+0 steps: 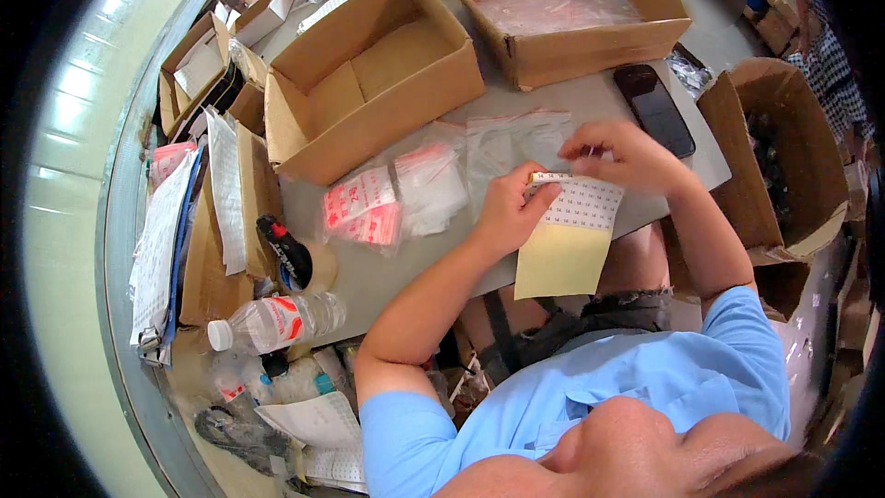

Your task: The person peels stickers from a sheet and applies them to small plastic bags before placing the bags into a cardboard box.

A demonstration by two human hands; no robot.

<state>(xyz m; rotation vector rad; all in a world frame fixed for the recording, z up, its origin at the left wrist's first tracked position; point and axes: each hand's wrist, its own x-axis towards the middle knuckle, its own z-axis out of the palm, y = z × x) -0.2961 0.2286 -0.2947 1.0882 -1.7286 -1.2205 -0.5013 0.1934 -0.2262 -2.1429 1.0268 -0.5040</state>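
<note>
My left hand (pixel 513 210) pinches the upper left edge of a sheet of small printed labels (pixel 581 205), thumb on top. The sheet's lower part is bare yellow backing. My right hand (pixel 627 159) hovers at the sheet's top edge with bent fingers drawn together, slightly blurred; whether a label is between them is too small to make out. Beyond the hands, clear zip bags (pixel 507 143) lie flat on the grey table. Left of these are a pack of white-looking zip bags (pixel 430 186) and a bag with red-printed pieces (pixel 364 207).
An open cardboard box (pixel 369 143) stands behind the bags; another box (pixel 590 53) holds clear bags. A black phone (pixel 654 111) lies at the right. Leftward are a plastic bottle (pixel 277 323), a tape roll (pixel 321 267) and a clipboard (pixel 164 249). A carton (pixel 802 221) stands right of the table.
</note>
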